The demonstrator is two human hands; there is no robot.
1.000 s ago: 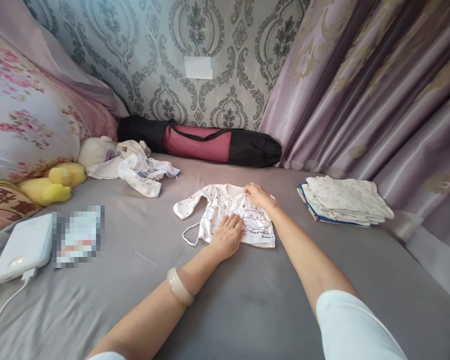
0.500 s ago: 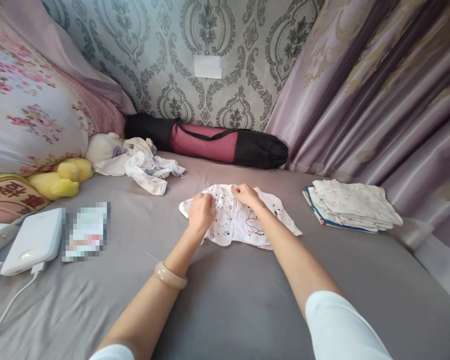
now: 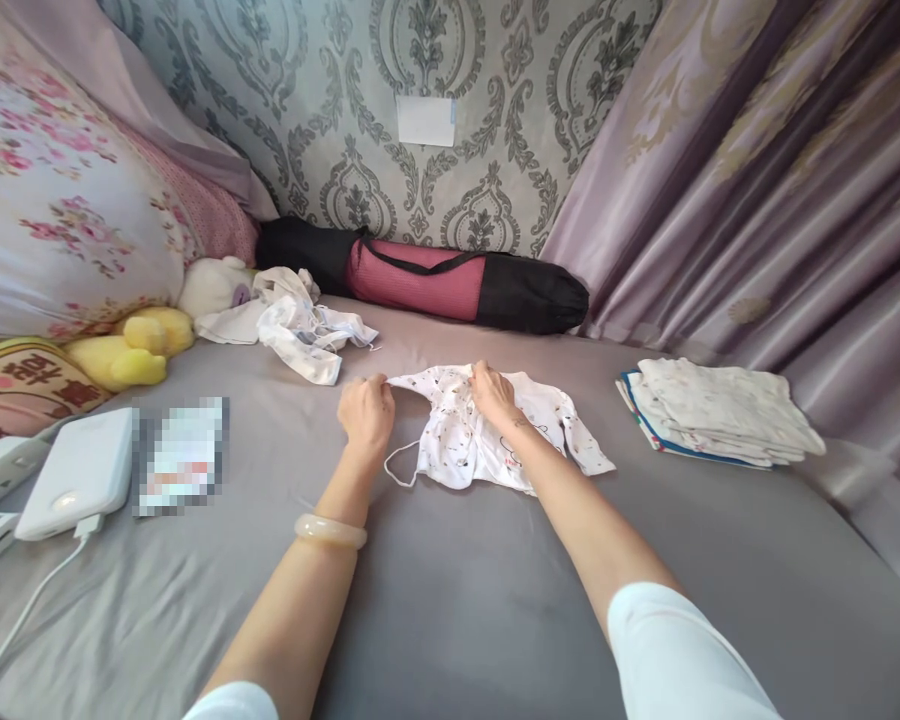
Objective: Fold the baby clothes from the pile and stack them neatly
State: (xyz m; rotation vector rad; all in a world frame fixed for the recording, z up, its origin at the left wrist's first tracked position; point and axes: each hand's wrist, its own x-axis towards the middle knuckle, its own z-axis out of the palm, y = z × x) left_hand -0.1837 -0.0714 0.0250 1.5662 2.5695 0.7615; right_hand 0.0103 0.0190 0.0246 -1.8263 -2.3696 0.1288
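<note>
A small white printed baby shirt (image 3: pixel 450 440) lies spread on the grey bed sheet, its right sleeve angled down toward the right. My left hand (image 3: pixel 367 412) is closed on the end of the left sleeve, which stretches out from the body of the shirt. At the collar, my right hand (image 3: pixel 493 393) pinches the fabric near the top middle. A thin white tie string loops out from the shirt's lower left side.
Folded clothes (image 3: pixel 724 410) are stacked at the right. Crumpled clothes (image 3: pixel 304 325) lie back left, before a black and pink rolled bag (image 3: pixel 420 275). Plush toys (image 3: pixel 131 350), a white power bank (image 3: pixel 82 470) and a power strip (image 3: pixel 0 470) sit at the left.
My left hand has moved left, drawing the left sleeve out straight. The tie string now shows at the shirt's left side. My right hand stays at the collar.
</note>
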